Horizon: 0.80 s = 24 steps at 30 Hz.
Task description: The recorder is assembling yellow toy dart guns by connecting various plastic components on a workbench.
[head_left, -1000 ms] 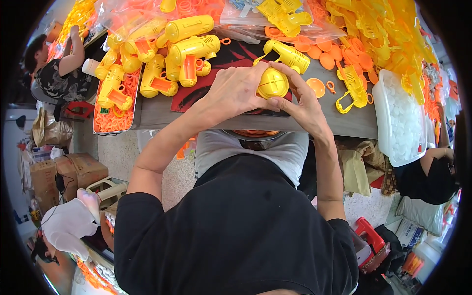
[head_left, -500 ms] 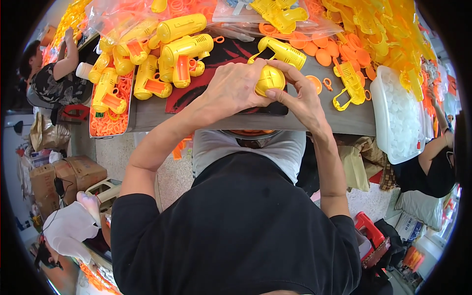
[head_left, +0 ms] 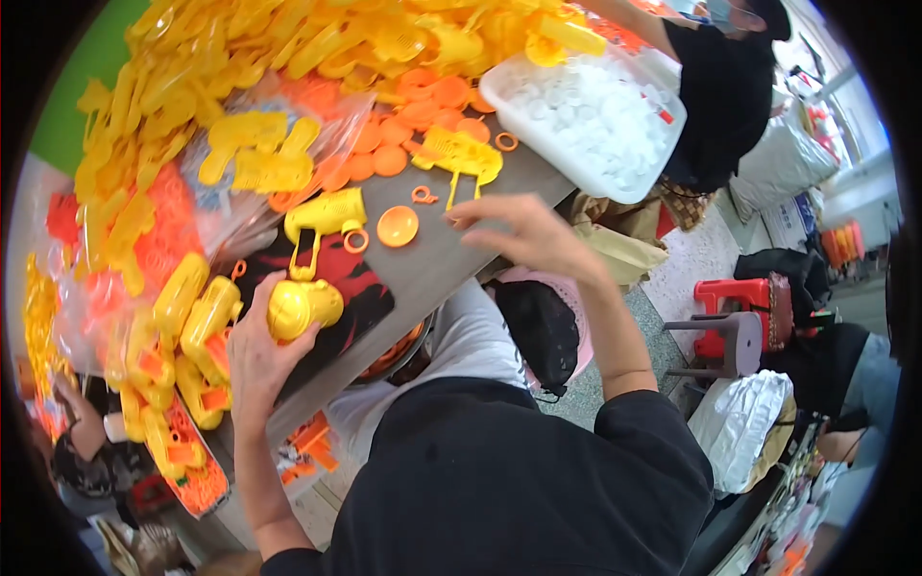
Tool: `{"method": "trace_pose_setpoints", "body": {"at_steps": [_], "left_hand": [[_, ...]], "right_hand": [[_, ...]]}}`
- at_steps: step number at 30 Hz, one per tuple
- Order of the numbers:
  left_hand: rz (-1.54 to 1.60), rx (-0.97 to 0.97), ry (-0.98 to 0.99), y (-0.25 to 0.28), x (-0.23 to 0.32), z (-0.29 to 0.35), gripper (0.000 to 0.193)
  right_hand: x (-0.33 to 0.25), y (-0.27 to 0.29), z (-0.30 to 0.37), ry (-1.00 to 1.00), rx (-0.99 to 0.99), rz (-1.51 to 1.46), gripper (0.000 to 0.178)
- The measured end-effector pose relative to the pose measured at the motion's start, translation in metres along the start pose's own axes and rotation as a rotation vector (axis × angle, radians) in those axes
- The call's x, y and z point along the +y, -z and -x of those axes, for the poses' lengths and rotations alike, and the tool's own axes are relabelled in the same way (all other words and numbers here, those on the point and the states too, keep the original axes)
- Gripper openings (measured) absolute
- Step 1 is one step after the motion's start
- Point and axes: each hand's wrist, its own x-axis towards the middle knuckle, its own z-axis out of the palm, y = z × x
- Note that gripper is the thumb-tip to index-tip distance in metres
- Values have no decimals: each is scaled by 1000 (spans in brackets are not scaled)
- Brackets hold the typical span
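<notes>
A rounded yellow plastic toy housing (head_left: pixel 305 305) is held by my left hand (head_left: pixel 261 360), thumb on its near side and fingers around its far side. My right hand (head_left: pixel 528 235) reaches over the table edge with its fingers stretched out and nothing seen in them; it is slightly blurred. Nearest to its fingertips lies a yellow half shell (head_left: pixel 461 154) with a long open loop. An orange round cap (head_left: pixel 398 227) and a small orange ring piece (head_left: pixel 424 195) lie left of that hand. Beyond my left hand rests another yellow housing (head_left: pixel 331 211).
Assembled yellow pieces with orange handles (head_left: pixel 206 322) crowd the left, beside a box of small orange parts (head_left: pixel 197 485). Orange discs (head_left: pixel 389 134) and heaped yellow shells (head_left: pixel 384 43) fill the back. A white tub (head_left: pixel 595 182) holds pale round pieces; a co-worker (head_left: pixel 715 106) is behind it.
My head view has turned to the right. My hands have parted: the right has let go of the yellow housing and moved right, while the left keeps hold of it.
</notes>
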Motion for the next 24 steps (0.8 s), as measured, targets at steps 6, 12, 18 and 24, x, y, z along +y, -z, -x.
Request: {"method": "trace_pose_setpoints", "body": {"at_steps": [6,12,18,24], "left_hand": [[16,-29,32,3,3,-9,62],[55,-56,63,1,6,-13,59],[-7,-53,130,5,7,-5,64],[-123,-22,18,9,-8,-6,66]], "right_hand": [[95,203,16,-213,720,827,24],[182,310,34,-657,652,1092,32],[206,339,23,-547,353,969,29],[129,341,12,-281,513,1305,24]]}}
